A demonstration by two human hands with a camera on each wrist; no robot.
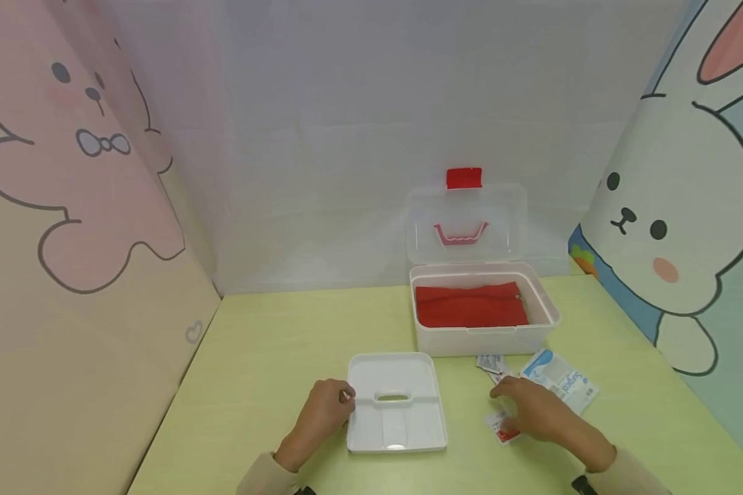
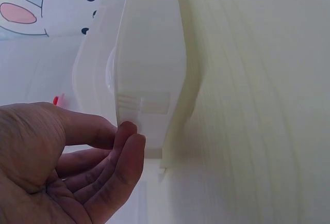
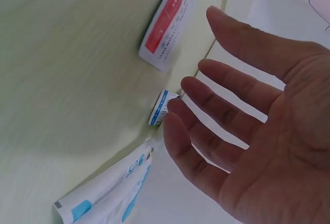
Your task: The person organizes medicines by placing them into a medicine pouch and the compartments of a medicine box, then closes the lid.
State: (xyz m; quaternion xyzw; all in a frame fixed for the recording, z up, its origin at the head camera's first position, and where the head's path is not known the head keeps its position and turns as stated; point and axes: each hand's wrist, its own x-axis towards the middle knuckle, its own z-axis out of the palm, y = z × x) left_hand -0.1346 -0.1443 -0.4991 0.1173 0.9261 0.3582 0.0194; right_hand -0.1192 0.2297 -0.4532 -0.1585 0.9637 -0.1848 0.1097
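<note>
A white plastic tray [image 1: 394,430] with a slotted grip in its middle lies on the table. At its left edge, my left hand [image 1: 325,411] pinches the rim, with the fingertips [image 2: 133,144] against the tray wall [image 2: 149,64] in the left wrist view. To the right, my right hand [image 1: 535,410] hovers over small packets, its fingers apart and holding nothing. Beneath it lies a red-and-white packet [image 1: 501,427], seen as a flat printed sachet [image 3: 167,25] in the right wrist view. A white-and-blue pack marked "Surgical" [image 1: 563,378] lies beside the hand, partly covered by it.
Behind the tray stands an open white box [image 1: 477,342] with a red pouch [image 1: 470,306] inside. Its clear lid [image 1: 501,206], with a pink handle and red latch, stands up against the back wall. A small grey-printed sachet [image 1: 492,363] lies before the box. Cartoon-printed panels flank the table.
</note>
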